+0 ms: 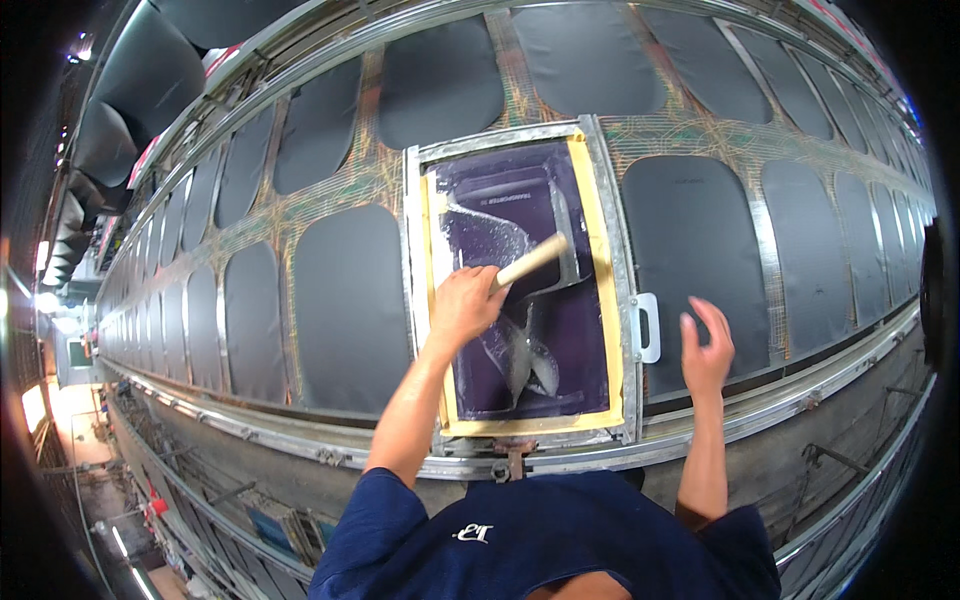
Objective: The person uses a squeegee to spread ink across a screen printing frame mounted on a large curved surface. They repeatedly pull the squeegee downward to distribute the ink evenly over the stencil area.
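My left hand [466,305] is closed round the pale wooden grip of a squeegee [533,262], tilted over the mesh of a printing screen [500,372]. The squeegee's lower edge is mostly hidden. Dark purple mesh fills the screen, edged with yellow tape [603,255] inside a metal frame [411,215]. Streaks of glossy, whitish ink [488,232] lie across the mesh. On the frame's right side is a white plastic handle [648,328]. My right hand [708,345] hovers just right of that handle, not touching it, with fingers apart and nothing in them.
A long table carries two rows of dark rounded panels [352,300], one [693,260] close beside the screen on the right. A metal rail [735,412] runs along the near edge, with a clamp [515,462] below the screen. Dark curved sheets [150,75] hang at upper left.
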`<control>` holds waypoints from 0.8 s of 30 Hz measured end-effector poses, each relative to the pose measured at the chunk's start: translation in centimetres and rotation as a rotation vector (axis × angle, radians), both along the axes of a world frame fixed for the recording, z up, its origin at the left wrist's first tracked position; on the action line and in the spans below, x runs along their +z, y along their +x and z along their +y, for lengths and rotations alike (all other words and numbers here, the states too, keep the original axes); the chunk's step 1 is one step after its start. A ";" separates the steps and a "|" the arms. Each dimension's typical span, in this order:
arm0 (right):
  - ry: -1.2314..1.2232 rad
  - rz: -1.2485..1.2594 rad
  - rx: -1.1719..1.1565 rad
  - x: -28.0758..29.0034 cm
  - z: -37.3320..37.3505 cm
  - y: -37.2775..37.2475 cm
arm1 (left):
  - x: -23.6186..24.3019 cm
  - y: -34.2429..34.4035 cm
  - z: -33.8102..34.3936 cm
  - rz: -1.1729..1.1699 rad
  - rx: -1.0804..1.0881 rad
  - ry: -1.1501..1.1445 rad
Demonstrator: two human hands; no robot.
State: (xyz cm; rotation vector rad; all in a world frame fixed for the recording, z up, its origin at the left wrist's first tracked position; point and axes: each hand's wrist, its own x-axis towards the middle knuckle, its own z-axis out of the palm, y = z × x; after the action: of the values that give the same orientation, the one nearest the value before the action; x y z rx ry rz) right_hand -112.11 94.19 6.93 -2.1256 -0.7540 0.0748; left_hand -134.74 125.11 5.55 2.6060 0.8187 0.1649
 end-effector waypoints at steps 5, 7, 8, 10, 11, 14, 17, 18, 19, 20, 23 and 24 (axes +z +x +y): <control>-0.005 -0.069 0.681 3.2 18.8 2.3 | -1.2 2.6 10.1 -0.184 -0.311 0.145; -0.138 -0.206 0.800 0.0 25.1 4.3 | -1.9 5.2 14.0 -0.114 -0.337 0.175; -0.202 -0.209 0.855 -1.2 28.1 5.5 | -1.9 6.6 15.6 -0.081 -0.343 0.193; -0.371 -0.318 0.875 -2.9 32.8 7.2 | -2.3 8.6 18.1 -0.055 -0.276 0.165; -0.428 -0.320 0.870 -3.4 34.3 8.4 | -2.2 9.9 18.7 -0.054 -0.235 0.136; -0.630 -0.239 0.811 -3.4 38.1 9.5 | -2.9 11.4 21.4 0.004 -0.218 0.074; -0.619 -0.255 0.811 -3.3 39.3 9.5 | -1.8 11.5 22.9 0.136 -0.169 0.035; -0.598 -0.263 0.804 -3.5 39.3 9.4 | -2.6 11.0 22.9 0.067 -0.139 0.014; -0.615 -0.256 0.809 -3.4 39.5 9.5 | -2.5 10.9 22.7 0.088 -0.125 0.048; -0.631 -0.251 0.816 -3.3 39.5 9.4 | -2.4 10.8 22.2 0.110 -0.110 0.083; -0.644 -0.261 0.844 -4.1 38.0 8.6 | -3.2 9.7 20.1 0.058 -0.094 0.110; -0.642 -0.270 0.856 -4.4 37.0 8.2 | -3.4 9.1 18.9 0.060 -0.092 0.077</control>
State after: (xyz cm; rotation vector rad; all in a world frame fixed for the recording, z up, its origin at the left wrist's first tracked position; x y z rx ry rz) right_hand -103.90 131.20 2.56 -2.2375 -1.9713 0.5551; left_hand -125.66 144.06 2.17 2.7267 0.7240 0.0947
